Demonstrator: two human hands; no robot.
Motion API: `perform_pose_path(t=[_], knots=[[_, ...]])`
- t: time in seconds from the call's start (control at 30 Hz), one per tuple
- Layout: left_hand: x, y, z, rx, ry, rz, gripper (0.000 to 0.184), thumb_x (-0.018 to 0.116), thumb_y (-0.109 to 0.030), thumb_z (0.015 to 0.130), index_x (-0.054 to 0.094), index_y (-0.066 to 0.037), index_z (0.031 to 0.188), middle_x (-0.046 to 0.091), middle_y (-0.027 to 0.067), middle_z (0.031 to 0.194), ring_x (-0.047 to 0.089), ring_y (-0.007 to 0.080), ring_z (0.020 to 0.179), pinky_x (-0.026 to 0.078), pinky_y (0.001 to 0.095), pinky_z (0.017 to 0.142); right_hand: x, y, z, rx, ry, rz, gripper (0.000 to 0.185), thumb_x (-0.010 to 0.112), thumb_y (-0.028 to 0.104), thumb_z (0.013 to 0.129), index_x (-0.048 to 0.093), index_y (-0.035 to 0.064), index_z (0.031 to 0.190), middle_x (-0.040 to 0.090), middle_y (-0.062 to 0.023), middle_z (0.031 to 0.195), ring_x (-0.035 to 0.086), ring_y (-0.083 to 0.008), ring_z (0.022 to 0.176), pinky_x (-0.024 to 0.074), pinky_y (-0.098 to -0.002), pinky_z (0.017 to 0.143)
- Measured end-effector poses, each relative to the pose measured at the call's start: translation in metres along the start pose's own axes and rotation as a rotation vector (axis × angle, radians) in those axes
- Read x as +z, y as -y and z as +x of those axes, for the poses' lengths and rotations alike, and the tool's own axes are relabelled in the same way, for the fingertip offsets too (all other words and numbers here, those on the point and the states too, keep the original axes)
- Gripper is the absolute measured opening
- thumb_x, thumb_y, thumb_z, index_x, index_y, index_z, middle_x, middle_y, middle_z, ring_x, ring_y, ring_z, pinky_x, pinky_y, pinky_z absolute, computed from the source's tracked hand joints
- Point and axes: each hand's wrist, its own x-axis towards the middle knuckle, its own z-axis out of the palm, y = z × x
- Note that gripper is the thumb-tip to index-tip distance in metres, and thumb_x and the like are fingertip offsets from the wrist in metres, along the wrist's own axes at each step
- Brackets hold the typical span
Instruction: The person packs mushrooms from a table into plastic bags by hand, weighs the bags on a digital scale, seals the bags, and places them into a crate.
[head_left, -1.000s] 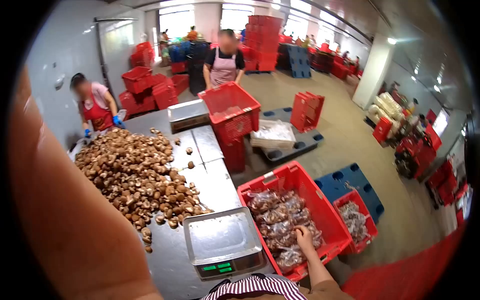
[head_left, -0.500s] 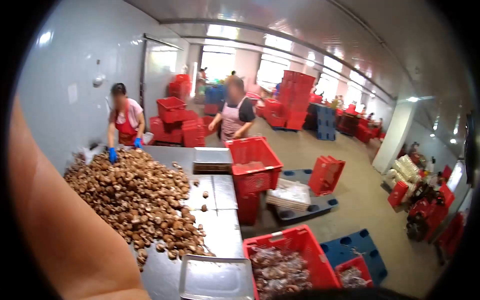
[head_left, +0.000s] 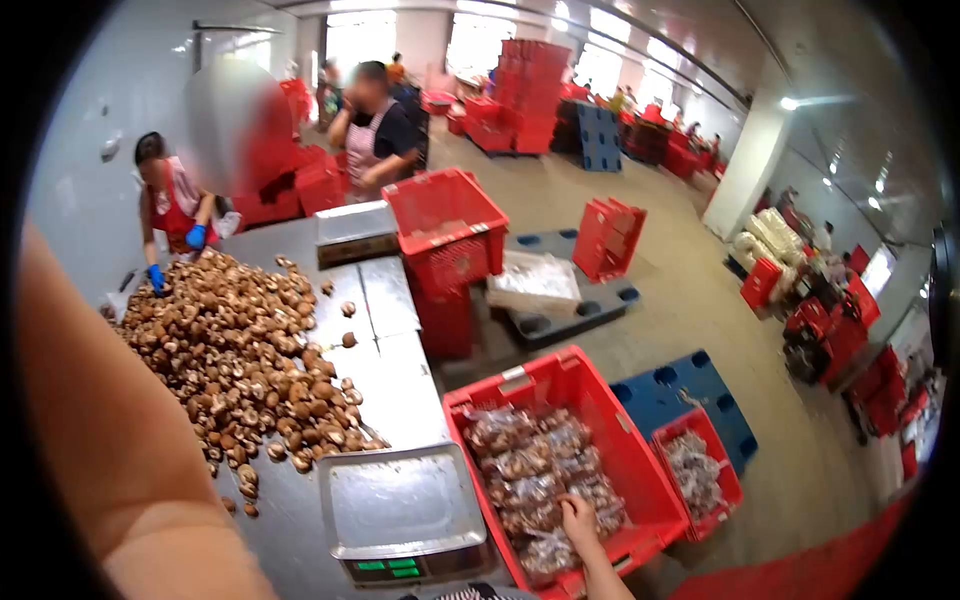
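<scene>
My left forearm point(head_left: 120, 430) fills the left side of the view, raised close to the camera; its hand is out of sight. Low in the middle, my right hand point(head_left: 578, 520) reaches into a red crate point(head_left: 600, 385). Its fingers are curled at a clear plastic bag of mushrooms point(head_left: 535, 515), one of several lying in that crate. Left of the crate, a weighing scale point(head_left: 405, 505) with a bare metal pan and green display stands on the steel table point(head_left: 400, 385). Loose brown mushrooms point(head_left: 240, 350) are heaped on the table beyond my left arm.
Across the heap, a person with blue gloves point(head_left: 196, 237) handles mushrooms; another person in an apron point(head_left: 365, 150) stands behind. A second scale point(head_left: 355, 225) and a red crate point(head_left: 445, 215) are farther off. A smaller red crate point(head_left: 725, 485) sits by a blue pallet point(head_left: 680, 395).
The view has tilted down and turned right, bringing the crate of bags closer to the middle. My right hand has come into view in it. The aproned person has raised a hand toward the head.
</scene>
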Motion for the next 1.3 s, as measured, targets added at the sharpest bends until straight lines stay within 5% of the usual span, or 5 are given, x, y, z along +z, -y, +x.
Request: perform_pose_path(t=[0.47, 0.73, 0.9, 0.97, 1.3], knots=[[0.061, -0.018, -0.032, -0.201, 0.227, -0.174, 0.081, 0.055, -0.065, 0.087, 0.027, -0.026, 0.153, 0.035, 0.0195, 0.152, 0.040, 0.0408, 0.136, 0.038, 0.0635, 0.104, 0.043, -0.117, 0.053, 0.519, 0.115, -0.261, 0.058, 0.062, 0.038, 0.087, 0.053, 0.0038, 0.133, 0.061, -0.0219, 0.125, 0.059, -0.0366, 0.114, 0.0448, -0.0429, 0.099], [0.057, -0.054, -0.137, -0.510, 0.419, -0.295, 0.059, 0.060, -0.033, 0.093, 0.041, -0.003, 0.140, 0.044, 0.0251, 0.141, 0.044, 0.0390, 0.131, 0.034, 0.0519, 0.109, 0.062, -0.118, 0.086, 0.874, 0.340, -0.176, 0.085, 0.053, 0.061, 0.089, 0.026, 0.0115, 0.153, 0.032, -0.0179, 0.155, 0.033, -0.0380, 0.140, 0.0309, -0.0474, 0.112], [0.040, -0.075, -0.190, -1.002, 0.514, -0.297, 0.057, 0.058, -0.039, 0.093, 0.048, -0.005, 0.137, 0.046, 0.0153, 0.141, 0.044, 0.0294, 0.131, 0.040, 0.0443, 0.104, 0.056, -0.101, 0.085, 0.858, 0.358, 0.189, 0.092, 0.057, 0.063, 0.087, 0.024, 0.0083, 0.154, 0.031, -0.0198, 0.154, 0.032, -0.0359, 0.141, 0.0318, -0.0450, 0.111], [0.038, -0.082, -0.206, -1.151, 0.440, -0.327, 0.055, 0.059, -0.020, 0.082, 0.050, -0.003, 0.134, 0.049, 0.0166, 0.137, 0.047, 0.0296, 0.128, 0.040, 0.0421, 0.106, 0.055, -0.087, 0.083, 0.880, 0.274, 0.096, 0.096, 0.061, 0.063, 0.084, 0.030, 0.0004, 0.149, 0.039, -0.0226, 0.149, 0.039, -0.0367, 0.136, 0.0351, -0.0427, 0.108], [0.038, -0.110, -0.263, -1.413, 0.265, -0.423, 0.051, 0.056, -0.006, 0.076, 0.056, -0.003, 0.127, 0.053, 0.0114, 0.132, 0.050, 0.0238, 0.122, 0.043, 0.0364, 0.099, 0.078, -0.076, 0.038, 0.497, 0.263, -0.279, 0.074, 0.068, 0.058, 0.078, 0.056, 0.0010, 0.124, 0.066, -0.0233, 0.111, 0.062, -0.0379, 0.107, 0.0484, -0.0417, 0.092]])
